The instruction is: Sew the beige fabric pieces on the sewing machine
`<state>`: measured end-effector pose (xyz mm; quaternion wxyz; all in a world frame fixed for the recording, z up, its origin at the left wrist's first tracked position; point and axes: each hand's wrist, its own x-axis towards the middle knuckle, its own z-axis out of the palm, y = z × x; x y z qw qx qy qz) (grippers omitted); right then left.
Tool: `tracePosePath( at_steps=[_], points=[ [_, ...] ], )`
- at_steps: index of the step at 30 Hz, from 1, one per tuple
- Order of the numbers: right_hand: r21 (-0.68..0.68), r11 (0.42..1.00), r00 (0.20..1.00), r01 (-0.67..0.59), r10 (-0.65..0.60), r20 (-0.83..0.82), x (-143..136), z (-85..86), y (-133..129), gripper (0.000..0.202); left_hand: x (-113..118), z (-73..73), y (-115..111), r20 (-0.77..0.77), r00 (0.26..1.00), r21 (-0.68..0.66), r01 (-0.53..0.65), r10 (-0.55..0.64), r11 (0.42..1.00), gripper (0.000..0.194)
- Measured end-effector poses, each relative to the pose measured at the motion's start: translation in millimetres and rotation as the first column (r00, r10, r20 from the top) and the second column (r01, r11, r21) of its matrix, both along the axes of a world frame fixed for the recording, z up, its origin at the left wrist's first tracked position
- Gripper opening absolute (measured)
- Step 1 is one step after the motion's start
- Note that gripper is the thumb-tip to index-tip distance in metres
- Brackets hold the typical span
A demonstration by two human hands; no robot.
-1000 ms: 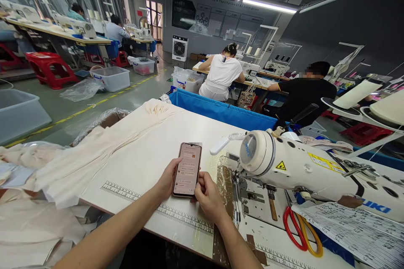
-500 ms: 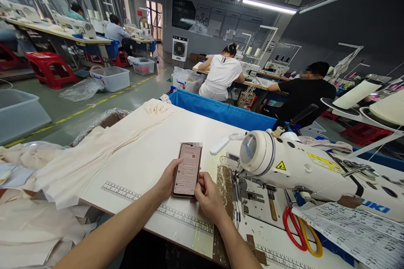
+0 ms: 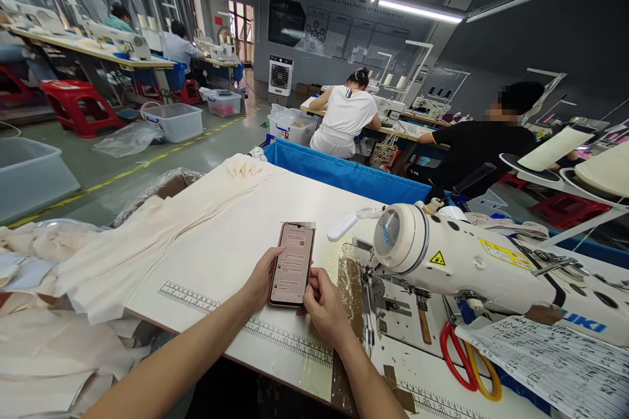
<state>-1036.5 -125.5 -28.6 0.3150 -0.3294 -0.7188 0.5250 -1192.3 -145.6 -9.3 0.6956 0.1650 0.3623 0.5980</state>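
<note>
A smartphone (image 3: 291, 265) with a lit chat screen is held upright over the white table (image 3: 236, 242). My left hand (image 3: 263, 279) is closed around its left edge, the thumb lying at the side of the screen. At the lower right edge, my right hand (image 3: 324, 304) grips the phone with curled fingers. To the right of my hands stands a white sewing machine (image 3: 457, 262). Cream fabric pieces (image 3: 162, 232) are spread on the table's left side.
Scissors (image 3: 459, 357) with red and yellow handles lie below the machine, beside a written paper sheet (image 3: 560, 357). A blue fabric bin (image 3: 344, 173) borders the table's far edge. Thread cones (image 3: 557, 147) stand at right. Co-workers sit at machines beyond, one in a white top (image 3: 346, 114).
The co-worker in black at right has shifted, with the head further right. My hands and the phone have stayed in place.
</note>
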Motion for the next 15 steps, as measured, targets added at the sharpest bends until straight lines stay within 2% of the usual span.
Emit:
tracePosePath(
  at_steps=[15],
  points=[
    [0.002, 1.0, 1.0, 0.025, -0.025, -0.005, 0.4, -1.7, -1.4, 0.016, -2.7, -7.3, -0.6, -0.014, 0.998, 0.009, 0.057, -0.057, 0.998, 0.048]
  ],
)
